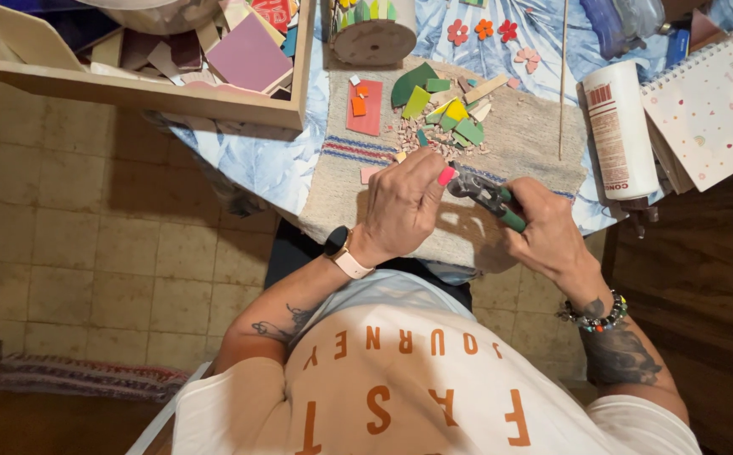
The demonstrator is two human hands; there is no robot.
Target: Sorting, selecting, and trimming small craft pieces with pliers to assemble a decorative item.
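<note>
My right hand [543, 232] grips the green handles of a pair of tile nippers [486, 195], whose metal jaws point left. My left hand [404, 206], a watch on its wrist, pinches a small pink tile piece [446, 176] right at the jaws. Both hands hover over a beige woven cloth [518, 139] on the table. Just beyond them lie green and yellow tile pieces [442, 109] with a scatter of small chips, and a red tile [366, 109] carrying small orange bits.
A wooden tray [130, 88] of larger tiles sits at the far left. A round wooden piece [375, 38] with coloured tiles stands behind the cloth. A white glue bottle [619, 131], a thin stick [563, 76] and a spiral notebook [716, 105] lie right.
</note>
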